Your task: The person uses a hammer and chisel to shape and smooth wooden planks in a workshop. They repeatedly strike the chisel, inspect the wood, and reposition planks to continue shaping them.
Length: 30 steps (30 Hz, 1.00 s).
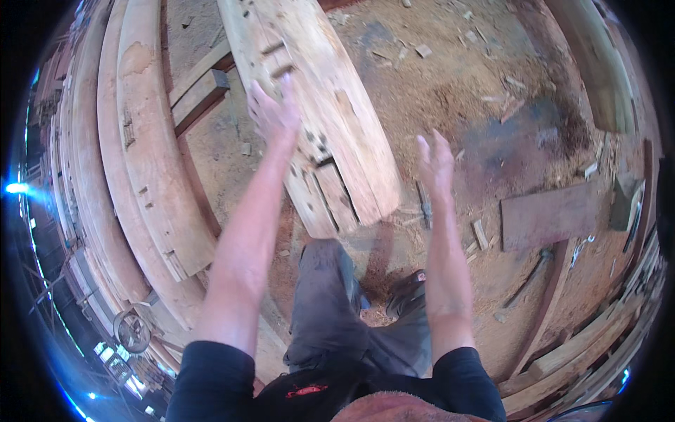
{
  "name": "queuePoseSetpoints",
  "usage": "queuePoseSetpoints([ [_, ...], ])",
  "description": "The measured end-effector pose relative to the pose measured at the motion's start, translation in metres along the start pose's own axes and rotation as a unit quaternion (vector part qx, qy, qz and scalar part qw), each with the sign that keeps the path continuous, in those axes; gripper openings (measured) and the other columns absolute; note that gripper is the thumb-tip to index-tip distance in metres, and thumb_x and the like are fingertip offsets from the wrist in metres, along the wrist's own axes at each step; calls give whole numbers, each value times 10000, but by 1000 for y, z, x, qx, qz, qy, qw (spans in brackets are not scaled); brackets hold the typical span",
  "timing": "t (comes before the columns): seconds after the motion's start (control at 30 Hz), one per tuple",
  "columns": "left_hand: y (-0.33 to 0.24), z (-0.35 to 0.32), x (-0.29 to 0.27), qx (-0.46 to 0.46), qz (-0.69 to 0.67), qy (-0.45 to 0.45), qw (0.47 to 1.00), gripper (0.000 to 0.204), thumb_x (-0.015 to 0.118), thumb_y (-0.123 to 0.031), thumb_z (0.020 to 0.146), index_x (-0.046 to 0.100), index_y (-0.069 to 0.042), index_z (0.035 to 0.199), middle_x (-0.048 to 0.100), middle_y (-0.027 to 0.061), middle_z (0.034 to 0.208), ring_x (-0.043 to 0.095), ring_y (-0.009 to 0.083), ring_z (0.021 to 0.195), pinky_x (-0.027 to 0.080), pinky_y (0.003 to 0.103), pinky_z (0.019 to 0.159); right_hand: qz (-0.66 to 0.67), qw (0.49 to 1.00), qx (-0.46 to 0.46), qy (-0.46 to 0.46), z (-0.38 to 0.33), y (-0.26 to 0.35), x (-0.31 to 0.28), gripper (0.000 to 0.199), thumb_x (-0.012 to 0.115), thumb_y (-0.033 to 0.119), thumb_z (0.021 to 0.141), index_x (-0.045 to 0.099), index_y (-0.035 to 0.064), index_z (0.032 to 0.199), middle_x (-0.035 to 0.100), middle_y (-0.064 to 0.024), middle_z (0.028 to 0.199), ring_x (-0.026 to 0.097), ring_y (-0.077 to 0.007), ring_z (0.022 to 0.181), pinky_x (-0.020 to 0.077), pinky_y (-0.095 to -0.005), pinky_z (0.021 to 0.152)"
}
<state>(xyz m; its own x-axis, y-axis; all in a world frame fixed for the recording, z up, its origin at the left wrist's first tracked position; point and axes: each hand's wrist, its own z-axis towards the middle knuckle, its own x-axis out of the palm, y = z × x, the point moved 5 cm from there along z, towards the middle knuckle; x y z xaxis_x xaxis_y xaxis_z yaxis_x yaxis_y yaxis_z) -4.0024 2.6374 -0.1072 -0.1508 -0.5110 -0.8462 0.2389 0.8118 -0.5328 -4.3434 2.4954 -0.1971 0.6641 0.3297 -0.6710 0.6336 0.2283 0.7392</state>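
A thick pale timber (pixel 365 151) with slots and mortises cut into it lies in front of me, its near end close to my knee. My left hand (pixel 275 111) hovers over or rests on its left edge, fingers spread and holding nothing; whether it touches the wood I cannot tell. To the right of the timber, my right hand (pixel 438 165) is raised above the floor, fingers apart and nothing in them. Just beside that hand, a dark, narrow tool (pixel 425 205) lies near the timber's end.
Long curved timbers (pixel 144 151) are stacked on the left, with cross pieces (pixel 200 98) beside them. At right lie a flat brown board (pixel 548 215), a hammer (pixel 529 280) and a long batten (pixel 545 313). Wood chips (pixel 422 50) litter the dirt floor. Planks (pixel 598 337) line the lower right.
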Motion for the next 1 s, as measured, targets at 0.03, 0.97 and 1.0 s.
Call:
queuePoseSetpoints([
  [0.03,-6,-2,-4,-16,1,13,1000,979,515,-705,969,234,-44,1636,227,228,1684,215,387,1563,237,577,1237,42,999,7,23,25,35,16,559,654,357,1003,594,-64,1366,618,-302,1363,587,-422,1294,464,-460,1102],
  [0.97,-83,343,41,-238,-229,48,943,818,430,-585,1076,367,100,1518,408,315,1547,495,429,1374,455,525,1122,126,965,219,78,188,170,156,496,635,359,997,597,-44,1283,657,-281,1108,650,-407,1032,510,-468,937],
  [1.0,-85,341,42,-248,-196,42,948,795,416,-566,1086,354,90,1531,404,304,1554,486,423,1383,444,524,1130,104,958,266,29,208,127,156,477,677,344,968,600,-65,1202,662,-293,988,664,-421,914,524,-477,834],
])
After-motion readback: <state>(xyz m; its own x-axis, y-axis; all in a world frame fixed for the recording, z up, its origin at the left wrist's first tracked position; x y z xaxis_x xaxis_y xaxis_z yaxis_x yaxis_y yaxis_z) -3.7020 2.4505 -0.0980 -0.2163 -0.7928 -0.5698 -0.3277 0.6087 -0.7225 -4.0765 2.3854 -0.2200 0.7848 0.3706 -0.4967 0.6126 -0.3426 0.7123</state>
